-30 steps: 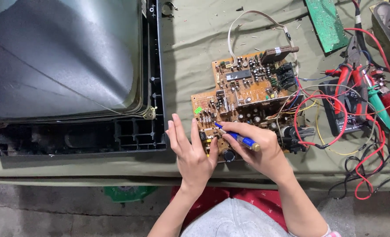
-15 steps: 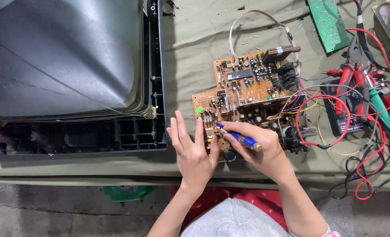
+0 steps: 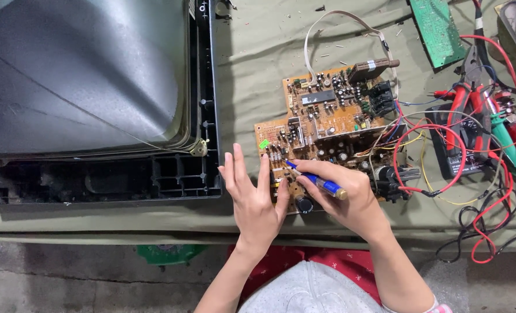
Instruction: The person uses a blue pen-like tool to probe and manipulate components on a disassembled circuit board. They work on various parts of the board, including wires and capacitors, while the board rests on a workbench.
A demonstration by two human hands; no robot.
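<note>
A brown circuit board [image 3: 327,124] crowded with components lies on a green cloth-covered bench [image 3: 258,64]. My right hand [image 3: 345,197] grips a blue pen-shaped tool [image 3: 319,181] whose tip touches the board's near left corner. Flat and with fingers spread, my left hand [image 3: 252,194] rests against that same left edge, holding nothing. A small green tag [image 3: 264,144] sits on the board just above my left fingers.
A large grey picture tube in a black frame [image 3: 89,98] fills the left. Red and black wires [image 3: 443,162], a dark meter [image 3: 458,148], red-handled pliers [image 3: 472,87] and a green board [image 3: 437,26] lie to the right. A white ribbon cable [image 3: 333,23] loops behind the board.
My left hand has shifted slightly and its fingers have straightened along the board's edge. The right hand and the blue tool have stayed in place.
</note>
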